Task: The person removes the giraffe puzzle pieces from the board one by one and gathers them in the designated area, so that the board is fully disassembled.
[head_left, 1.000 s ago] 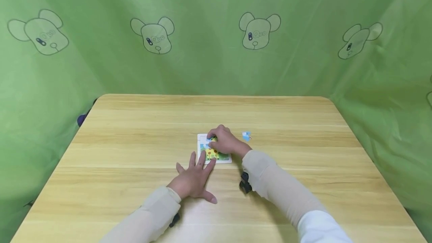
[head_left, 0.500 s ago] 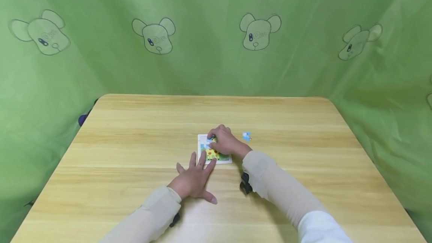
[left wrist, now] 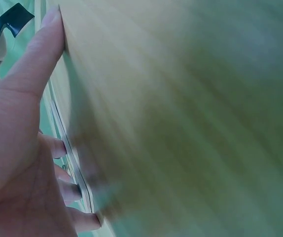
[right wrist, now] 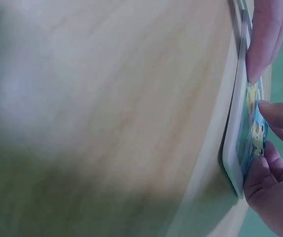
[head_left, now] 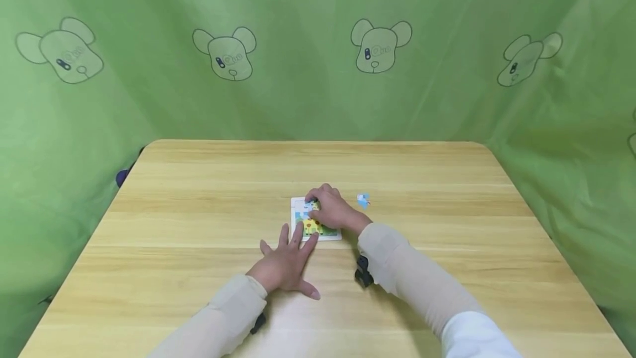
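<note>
A small jigsaw puzzle in a white frame [head_left: 292, 217] lies at the middle of the table, with a yellow giraffe on a blue and green ground. My left hand [head_left: 285, 267] has its fingers spread, their tips resting on the puzzle's lower edge and the thumb out on the table. At the upper part, my right hand [head_left: 332, 208] pinches a puzzle piece with the giraffe's head [right wrist: 258, 136] between thumb and fingers, close over the frame. Part of the puzzle's right side is hidden under that hand. In the left wrist view, the fingertips [left wrist: 85, 220] meet the frame's edge.
One loose blue and white puzzle piece [head_left: 363, 200] lies right of the frame. The wooden table [head_left: 199, 181] has green curtains [head_left: 308, 104] with bear heads behind and at both sides. Dark wrist devices [head_left: 363, 272] hang under both sleeves.
The right thumb and fingertips have shifted very slightly over the giraffe-head piece. The left hand and the loose piece keep their places.
</note>
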A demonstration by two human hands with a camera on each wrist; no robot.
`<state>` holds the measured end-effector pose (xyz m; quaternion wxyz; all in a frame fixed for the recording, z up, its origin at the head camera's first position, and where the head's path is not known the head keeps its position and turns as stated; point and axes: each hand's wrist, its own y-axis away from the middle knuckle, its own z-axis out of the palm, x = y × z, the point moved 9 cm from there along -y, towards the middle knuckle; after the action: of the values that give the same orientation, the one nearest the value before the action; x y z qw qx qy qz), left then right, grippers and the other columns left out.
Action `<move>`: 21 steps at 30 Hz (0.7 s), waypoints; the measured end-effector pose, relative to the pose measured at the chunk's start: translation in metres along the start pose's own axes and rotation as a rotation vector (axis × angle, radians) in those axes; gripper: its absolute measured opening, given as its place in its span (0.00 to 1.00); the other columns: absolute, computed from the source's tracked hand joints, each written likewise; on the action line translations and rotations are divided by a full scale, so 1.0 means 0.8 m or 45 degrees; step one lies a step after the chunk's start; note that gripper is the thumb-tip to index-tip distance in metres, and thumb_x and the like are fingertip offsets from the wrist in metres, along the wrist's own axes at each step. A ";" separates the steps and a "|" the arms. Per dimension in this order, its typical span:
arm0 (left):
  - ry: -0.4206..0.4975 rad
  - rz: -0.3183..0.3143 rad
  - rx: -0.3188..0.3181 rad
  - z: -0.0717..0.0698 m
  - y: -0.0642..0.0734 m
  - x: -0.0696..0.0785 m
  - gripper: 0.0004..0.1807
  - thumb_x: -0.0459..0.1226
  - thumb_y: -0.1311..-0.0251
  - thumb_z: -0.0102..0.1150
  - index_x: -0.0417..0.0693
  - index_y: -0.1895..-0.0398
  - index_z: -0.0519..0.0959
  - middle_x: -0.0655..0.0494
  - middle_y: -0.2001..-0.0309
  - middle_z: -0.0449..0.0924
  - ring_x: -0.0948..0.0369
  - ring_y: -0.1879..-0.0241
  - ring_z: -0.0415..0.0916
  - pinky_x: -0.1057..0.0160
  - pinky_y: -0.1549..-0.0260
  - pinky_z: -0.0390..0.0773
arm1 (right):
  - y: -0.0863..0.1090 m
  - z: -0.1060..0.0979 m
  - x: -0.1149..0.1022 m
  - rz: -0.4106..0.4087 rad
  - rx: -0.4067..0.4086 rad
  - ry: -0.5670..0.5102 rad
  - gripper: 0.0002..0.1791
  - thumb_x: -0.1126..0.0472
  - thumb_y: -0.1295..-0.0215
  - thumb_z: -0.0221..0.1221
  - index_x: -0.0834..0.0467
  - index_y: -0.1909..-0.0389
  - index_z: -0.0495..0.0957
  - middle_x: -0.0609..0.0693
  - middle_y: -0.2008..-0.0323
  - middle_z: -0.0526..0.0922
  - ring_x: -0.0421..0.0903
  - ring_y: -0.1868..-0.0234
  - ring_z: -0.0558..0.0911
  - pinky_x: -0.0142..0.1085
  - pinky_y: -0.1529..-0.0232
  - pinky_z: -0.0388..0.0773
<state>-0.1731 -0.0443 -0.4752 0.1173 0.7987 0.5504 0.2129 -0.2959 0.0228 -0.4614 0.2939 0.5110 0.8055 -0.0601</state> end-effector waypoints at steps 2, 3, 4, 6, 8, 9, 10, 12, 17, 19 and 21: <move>0.002 0.000 0.002 -0.001 0.000 0.000 0.67 0.73 0.69 0.60 0.61 0.24 0.41 0.46 0.24 0.30 0.37 0.29 0.33 0.21 0.50 0.51 | 0.000 -0.001 0.000 0.001 0.008 -0.018 0.22 0.60 0.40 0.61 0.54 0.44 0.74 0.52 0.51 0.69 0.49 0.51 0.68 0.42 0.46 0.70; 0.006 -0.002 0.001 -0.001 0.001 -0.001 0.67 0.73 0.69 0.60 0.61 0.24 0.41 0.46 0.24 0.30 0.37 0.29 0.33 0.21 0.50 0.51 | 0.001 -0.001 0.001 0.000 0.013 -0.022 0.24 0.60 0.40 0.61 0.54 0.42 0.73 0.53 0.50 0.69 0.49 0.50 0.68 0.42 0.44 0.70; 0.005 -0.002 0.001 -0.001 0.001 -0.001 0.67 0.73 0.68 0.60 0.61 0.24 0.41 0.46 0.24 0.30 0.37 0.28 0.33 0.21 0.50 0.51 | 0.001 -0.001 0.001 0.000 0.016 -0.023 0.25 0.60 0.40 0.61 0.55 0.40 0.71 0.53 0.49 0.69 0.49 0.49 0.68 0.42 0.43 0.69; 0.007 -0.003 0.001 -0.001 0.001 -0.001 0.67 0.73 0.69 0.60 0.61 0.24 0.41 0.46 0.24 0.30 0.37 0.28 0.33 0.21 0.50 0.51 | 0.001 -0.002 0.002 -0.007 0.026 -0.031 0.28 0.61 0.40 0.61 0.58 0.38 0.70 0.54 0.47 0.69 0.49 0.47 0.69 0.42 0.40 0.68; 0.006 -0.003 0.002 -0.001 0.001 -0.001 0.67 0.72 0.69 0.61 0.61 0.24 0.41 0.46 0.24 0.30 0.37 0.28 0.33 0.21 0.50 0.52 | 0.001 -0.003 0.003 -0.015 0.035 -0.031 0.28 0.62 0.40 0.61 0.61 0.38 0.69 0.56 0.44 0.68 0.49 0.44 0.69 0.42 0.38 0.67; 0.006 -0.003 0.003 -0.002 0.001 -0.001 0.67 0.72 0.69 0.61 0.61 0.24 0.41 0.46 0.24 0.30 0.37 0.28 0.33 0.22 0.50 0.52 | 0.001 -0.003 0.003 -0.016 0.036 -0.031 0.28 0.62 0.40 0.61 0.61 0.39 0.70 0.56 0.44 0.68 0.49 0.44 0.69 0.42 0.37 0.66; 0.006 -0.002 0.003 -0.002 0.001 0.000 0.67 0.72 0.69 0.61 0.61 0.24 0.42 0.46 0.24 0.30 0.37 0.28 0.33 0.22 0.50 0.52 | 0.001 -0.004 0.004 -0.017 0.037 -0.033 0.27 0.63 0.41 0.61 0.62 0.39 0.71 0.56 0.44 0.68 0.49 0.44 0.69 0.42 0.37 0.67; 0.008 0.000 0.006 -0.002 0.002 0.000 0.67 0.72 0.69 0.61 0.61 0.24 0.42 0.45 0.24 0.30 0.37 0.28 0.33 0.21 0.50 0.52 | 0.001 -0.004 0.004 -0.019 0.036 -0.037 0.25 0.63 0.41 0.61 0.63 0.41 0.72 0.56 0.45 0.69 0.49 0.44 0.70 0.42 0.37 0.67; 0.010 0.002 0.006 -0.002 0.001 0.000 0.67 0.72 0.69 0.61 0.60 0.24 0.42 0.45 0.24 0.30 0.37 0.28 0.33 0.21 0.50 0.52 | 0.002 -0.004 0.004 -0.039 0.025 -0.016 0.25 0.62 0.41 0.61 0.61 0.41 0.72 0.55 0.47 0.71 0.47 0.48 0.71 0.41 0.39 0.68; 0.006 0.001 0.005 -0.001 0.001 0.000 0.67 0.73 0.69 0.60 0.61 0.24 0.41 0.45 0.24 0.30 0.37 0.28 0.33 0.21 0.50 0.52 | 0.002 -0.005 0.004 -0.052 0.021 0.004 0.25 0.63 0.41 0.60 0.60 0.41 0.72 0.55 0.48 0.72 0.46 0.50 0.71 0.41 0.40 0.69; 0.001 -0.001 0.003 -0.001 0.000 -0.001 0.67 0.73 0.69 0.60 0.61 0.24 0.41 0.46 0.24 0.30 0.37 0.28 0.33 0.21 0.50 0.52 | 0.002 -0.005 0.004 -0.065 0.018 0.014 0.25 0.63 0.41 0.60 0.60 0.40 0.72 0.54 0.49 0.72 0.46 0.51 0.71 0.40 0.41 0.70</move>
<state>-0.1735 -0.0449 -0.4745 0.1164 0.7987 0.5508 0.2125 -0.2971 0.0280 -0.4597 0.2842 0.4927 0.8195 -0.0704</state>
